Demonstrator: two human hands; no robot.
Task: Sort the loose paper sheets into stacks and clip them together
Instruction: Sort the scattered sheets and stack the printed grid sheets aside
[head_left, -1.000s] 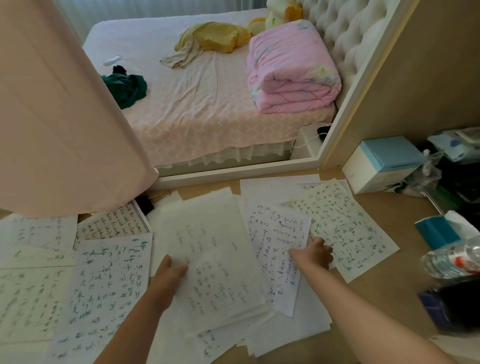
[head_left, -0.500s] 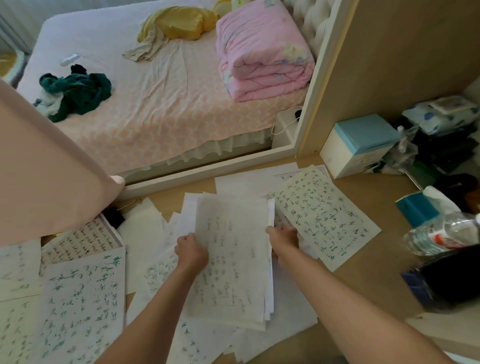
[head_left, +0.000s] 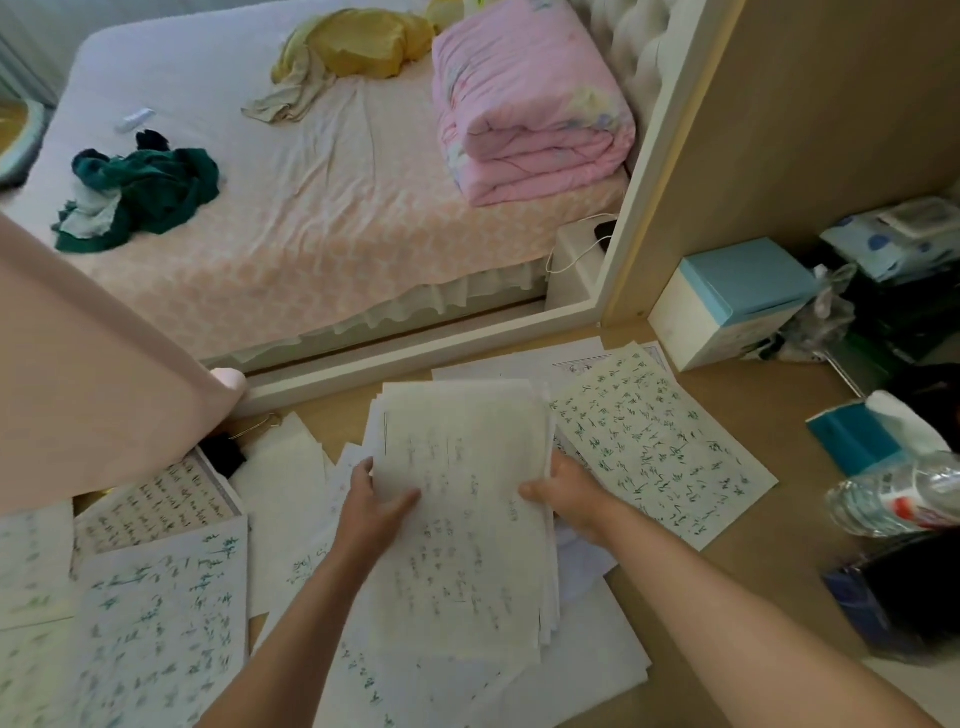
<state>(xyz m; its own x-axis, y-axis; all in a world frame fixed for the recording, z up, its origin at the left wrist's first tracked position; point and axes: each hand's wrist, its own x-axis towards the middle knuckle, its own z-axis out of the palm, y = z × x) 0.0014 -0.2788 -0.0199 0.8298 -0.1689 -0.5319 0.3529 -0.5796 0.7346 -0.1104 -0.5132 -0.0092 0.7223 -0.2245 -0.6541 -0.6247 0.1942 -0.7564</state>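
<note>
A pale wooden desk (head_left: 789, 530) lies strewn with handwritten pages. Nearest, under both forearms, loose sheets (head_left: 582, 654) overlap. Above them the left hand (head_left: 371, 514) and right hand (head_left: 569, 493) each clamp a side edge of one stack of sheets (head_left: 462, 545), thumbs on the top page, fingers curled beneath. A second ago the hands were spread apart on separate pages. Half a second ago they had the pile between them, and now the thumbs reach further onto it. Just right of the right hand lies a green-inked page (head_left: 654, 452), and left of the left hand lies another page (head_left: 161, 629). Beyond the stack's far edge, past the desk, stands a bed (head_left: 322, 218) with a folded pink quilt (head_left: 524, 104).
</note>
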